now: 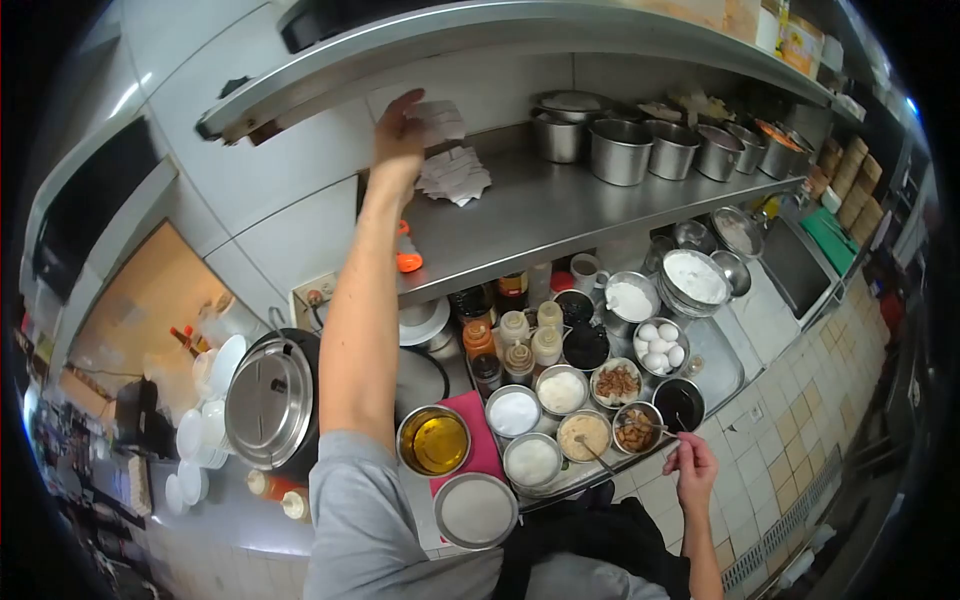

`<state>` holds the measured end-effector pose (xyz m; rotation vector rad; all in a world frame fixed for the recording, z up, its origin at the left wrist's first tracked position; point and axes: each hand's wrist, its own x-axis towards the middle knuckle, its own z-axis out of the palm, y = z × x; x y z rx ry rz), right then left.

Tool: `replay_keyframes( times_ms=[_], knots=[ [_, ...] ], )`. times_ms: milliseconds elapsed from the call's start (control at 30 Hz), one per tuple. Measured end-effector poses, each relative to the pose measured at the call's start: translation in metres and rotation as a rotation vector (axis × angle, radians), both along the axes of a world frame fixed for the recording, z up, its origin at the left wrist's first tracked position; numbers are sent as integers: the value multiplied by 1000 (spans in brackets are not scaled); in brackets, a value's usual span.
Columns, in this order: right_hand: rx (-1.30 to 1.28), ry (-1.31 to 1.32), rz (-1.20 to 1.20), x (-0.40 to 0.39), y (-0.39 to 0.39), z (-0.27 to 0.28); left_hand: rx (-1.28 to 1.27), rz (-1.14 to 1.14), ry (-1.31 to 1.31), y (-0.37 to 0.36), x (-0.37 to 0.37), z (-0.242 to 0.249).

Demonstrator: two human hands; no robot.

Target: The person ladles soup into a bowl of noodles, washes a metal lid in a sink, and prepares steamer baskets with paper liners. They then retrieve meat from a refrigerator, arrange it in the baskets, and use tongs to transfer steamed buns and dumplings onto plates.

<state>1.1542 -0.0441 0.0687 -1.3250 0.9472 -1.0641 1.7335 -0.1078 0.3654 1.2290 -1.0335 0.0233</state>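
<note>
- Left hand (401, 135), grip unclear, nears white paper slips (455, 177) on the steel shelf (560, 212).
- Right hand (692, 466) pinches a thin metal spoon (657, 428).
- Beige-and-white tiled floor (765, 462).

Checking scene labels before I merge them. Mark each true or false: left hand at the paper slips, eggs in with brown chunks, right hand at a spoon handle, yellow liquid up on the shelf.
1. The left hand is up at the paper slips over the steel shelf. True.
2. The eggs share a bowl with brown chunks. False: the eggs have their own bowl.
3. The right hand is at the handle end of a spoon. True.
4. The pan of yellow liquid stands on the shelf. False: the pan is below it, at the pink mat.
</note>
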Motion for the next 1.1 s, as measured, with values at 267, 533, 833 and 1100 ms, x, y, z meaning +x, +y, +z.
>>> replay_keyframes(
  times_ms=[267,533,833,1100],
  knots=[
    [38,37,-312,-77,7,-9,614,382,-590,-60,87,-47],
    [147,-25,-414,-154,-13,-25,1144,743,-829,-41,116,-11],
    [242,-78,-470,-314,-67,-72,818,683,-883,14,-219,41],
    [358,-4,-497,-430,-144,-93,581,18,-606,-38,-491,-98]
  ],
)
